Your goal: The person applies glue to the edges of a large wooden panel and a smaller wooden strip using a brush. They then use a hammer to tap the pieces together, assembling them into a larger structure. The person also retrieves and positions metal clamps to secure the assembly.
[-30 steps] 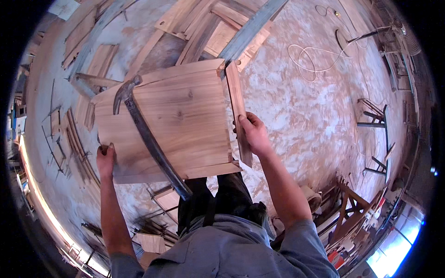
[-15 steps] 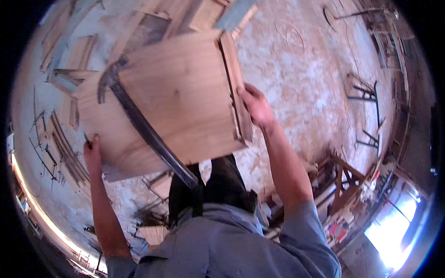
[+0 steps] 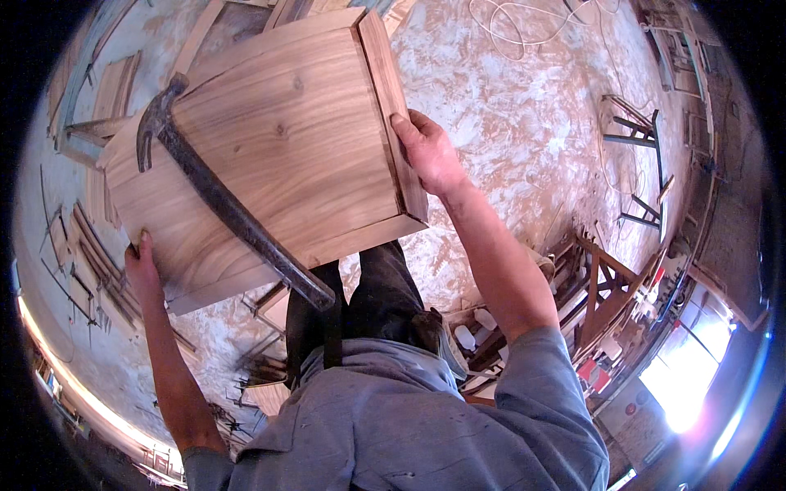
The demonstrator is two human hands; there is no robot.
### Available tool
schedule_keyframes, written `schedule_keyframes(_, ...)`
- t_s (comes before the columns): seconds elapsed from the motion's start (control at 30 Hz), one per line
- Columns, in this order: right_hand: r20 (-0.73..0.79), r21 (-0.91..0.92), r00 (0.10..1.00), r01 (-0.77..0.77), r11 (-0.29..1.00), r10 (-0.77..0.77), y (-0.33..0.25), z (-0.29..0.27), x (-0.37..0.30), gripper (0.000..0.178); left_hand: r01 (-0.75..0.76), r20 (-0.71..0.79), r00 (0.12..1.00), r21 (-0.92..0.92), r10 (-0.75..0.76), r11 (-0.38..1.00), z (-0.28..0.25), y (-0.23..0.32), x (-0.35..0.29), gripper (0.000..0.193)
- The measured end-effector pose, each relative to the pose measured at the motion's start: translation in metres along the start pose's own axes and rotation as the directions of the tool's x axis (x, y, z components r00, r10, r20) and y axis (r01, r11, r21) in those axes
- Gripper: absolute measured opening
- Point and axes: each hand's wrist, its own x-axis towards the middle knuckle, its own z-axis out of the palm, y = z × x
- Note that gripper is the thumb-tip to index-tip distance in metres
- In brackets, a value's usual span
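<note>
A wide wooden panel [image 3: 327, 147], with raised wooden strips along its right and near edges, is held up in front of my legs. My right hand [image 3: 429, 153] grips its right edge strip, thumb on top and fingers curled over the outer side. At the near left corner my left hand [image 3: 143, 262] is closed on the panel's edge, its thumb showing and the other fingers hidden beneath. A dark claw hammer [image 3: 229, 209] lies slantwise across the panel. Its head rests toward the far left, and its handle end sticks out past the near edge. Neither hand touches the hammer.
Wooden boards [image 3: 119, 86] lie on the mottled floor at the far left, with several long strips [image 3: 102, 254] nearer. A dark metal frame [image 3: 655, 164] lies at the right. A pale cable [image 3: 524, 37] loops at the top. A wooden trestle [image 3: 602, 286] and clutter stand at the near right.
The panel, with the hammer on it and both hands gripping, has shifted left and away from me. The dark gap beside the right strip looks narrower.
</note>
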Motion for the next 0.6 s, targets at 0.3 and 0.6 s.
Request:
schedule_keyframes(0.3,-0.001,-0.281,0.997,0.075,0.957,-0.078,-0.018,-0.002,-0.004,0.065,0.087,0.066,0.994,0.015,-0.087,0.996,-0.003,0.011,-0.002,0.072)
schedule_keyframes(0.6,0.273,-0.349,0.878,0.471,0.810,-0.393,-0.042,0.091,-0.109,0.048,-0.206,0.091,0.975,0.007,0.204,0.979,0.042,0.127,-0.072,0.065)
